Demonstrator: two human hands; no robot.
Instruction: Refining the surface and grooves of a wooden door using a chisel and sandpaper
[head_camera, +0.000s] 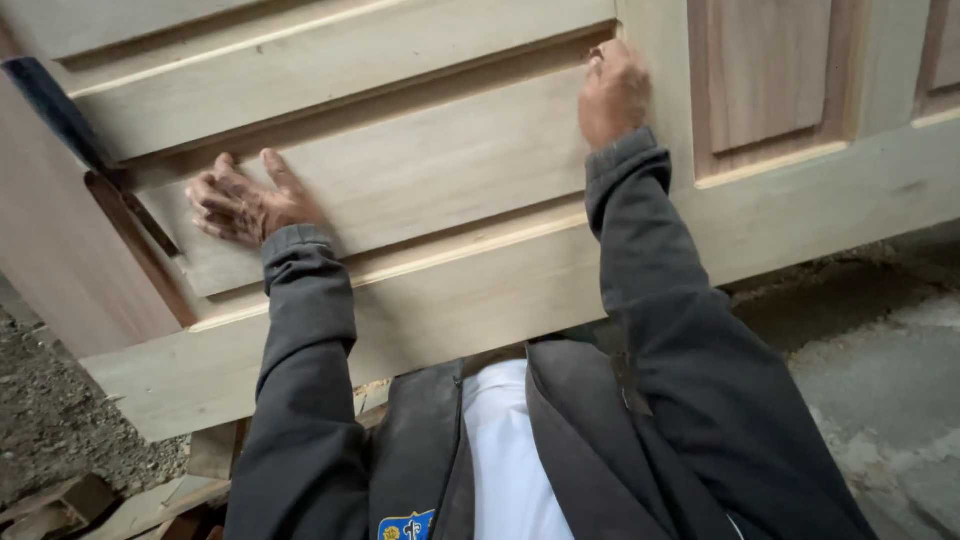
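Dark sleeves (300, 330) reach up: left hand (245, 205) spread flat, right hand (612, 92) curled, both pressing the raised wooden door panel (420, 165)

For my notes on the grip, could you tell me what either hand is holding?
Nothing is gripped: left hand lies flat on the wooden door panel; right hand presses its right edge.

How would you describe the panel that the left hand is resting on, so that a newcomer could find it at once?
Start from the big pale unfinished wooden door filling the view. The raised panel is its wide central one, with the left hand flat on it and the right hand at its far corner. Unlike the reddish-brown panel beyond, it is pale.
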